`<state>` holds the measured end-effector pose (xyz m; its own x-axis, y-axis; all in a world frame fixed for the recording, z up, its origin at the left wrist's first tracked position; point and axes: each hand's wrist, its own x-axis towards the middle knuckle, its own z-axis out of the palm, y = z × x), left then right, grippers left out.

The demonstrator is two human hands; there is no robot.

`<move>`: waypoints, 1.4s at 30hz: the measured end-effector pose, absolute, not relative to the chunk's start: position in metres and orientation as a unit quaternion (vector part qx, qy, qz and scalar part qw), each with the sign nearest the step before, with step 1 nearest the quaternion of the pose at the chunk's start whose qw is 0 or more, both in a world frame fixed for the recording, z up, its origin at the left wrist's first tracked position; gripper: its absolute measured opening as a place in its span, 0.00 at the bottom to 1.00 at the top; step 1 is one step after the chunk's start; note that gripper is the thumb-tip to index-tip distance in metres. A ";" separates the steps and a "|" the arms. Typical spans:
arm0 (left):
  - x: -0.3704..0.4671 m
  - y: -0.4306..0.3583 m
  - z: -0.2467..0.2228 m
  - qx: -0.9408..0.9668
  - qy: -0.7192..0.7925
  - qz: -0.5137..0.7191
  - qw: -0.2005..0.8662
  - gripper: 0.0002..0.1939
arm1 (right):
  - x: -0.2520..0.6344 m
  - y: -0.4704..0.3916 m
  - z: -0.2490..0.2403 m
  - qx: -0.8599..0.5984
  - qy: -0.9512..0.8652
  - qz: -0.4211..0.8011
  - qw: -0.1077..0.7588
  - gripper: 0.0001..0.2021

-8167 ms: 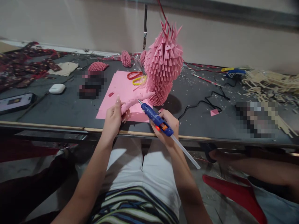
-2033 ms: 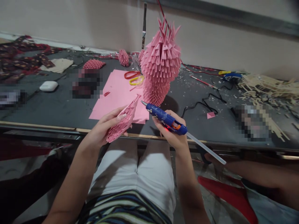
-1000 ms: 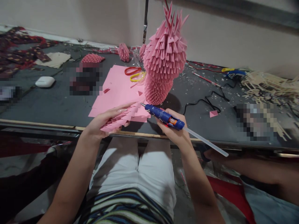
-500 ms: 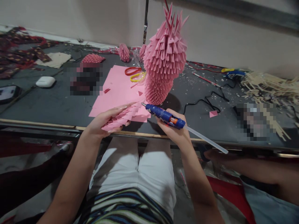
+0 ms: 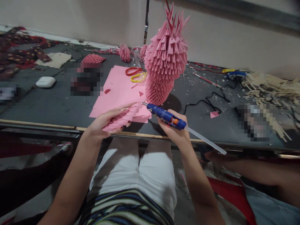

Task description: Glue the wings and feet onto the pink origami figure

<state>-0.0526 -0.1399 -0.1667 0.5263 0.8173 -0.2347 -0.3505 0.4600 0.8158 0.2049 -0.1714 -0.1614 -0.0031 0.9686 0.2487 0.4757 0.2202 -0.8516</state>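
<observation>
My left hand (image 5: 106, 120) is closed around a pink folded-paper piece (image 5: 127, 116) of overlapping triangles, held above the table's front edge. In my right hand (image 5: 174, 126) is a blue hot glue gun (image 5: 164, 115), its metal tip at the far right end of the paper piece. A clear glue stick (image 5: 206, 140) sticks out of the gun's rear. Just beyond stands a tall pink folded-paper figure (image 5: 165, 56) with spikes on top. Pink paper sheets (image 5: 117, 84) lie flat under and behind the held piece. My right fingers are partly hidden by the gun.
Red-handled and yellow-handled scissors (image 5: 137, 77) lie on the sheets. Smaller pink paper pieces (image 5: 125, 53) stand at the back. A white earbud case (image 5: 46, 82) sits left. On the right are a black cord (image 5: 206, 100) and piled thin wooden sticks (image 5: 269, 84). People's legs show on both sides.
The glue gun's tip stays at the end of the paper piece. The rear end of the glue stick has shifted slightly left. Otherwise my hands are nearly still.
</observation>
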 end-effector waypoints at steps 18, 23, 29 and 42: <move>-0.054 -0.138 -0.171 0.344 0.349 0.378 0.786 0.23 | 0.203 -0.177 -0.162 -0.572 -0.661 0.243 0.420 0.12; -0.053 -0.138 -0.169 0.347 0.348 0.371 0.788 0.24 | 0.202 -0.180 -0.165 -0.555 -0.674 0.237 0.426 0.08; -0.054 -0.139 -0.169 0.342 0.346 0.379 0.787 0.24 | 0.203 -0.178 -0.170 -0.545 -0.668 0.232 0.451 0.09; -0.055 -0.140 -0.170 0.346 0.363 0.387 0.774 0.24 | 0.197 -0.184 -0.159 -0.543 -0.690 0.255 0.404 0.08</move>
<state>-0.0549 -0.1401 -0.1699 0.4367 0.8500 -0.2946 -0.3467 0.4612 0.8167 0.1973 -0.1839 -0.1587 -0.0824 0.9563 0.2804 0.5433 0.2790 -0.7918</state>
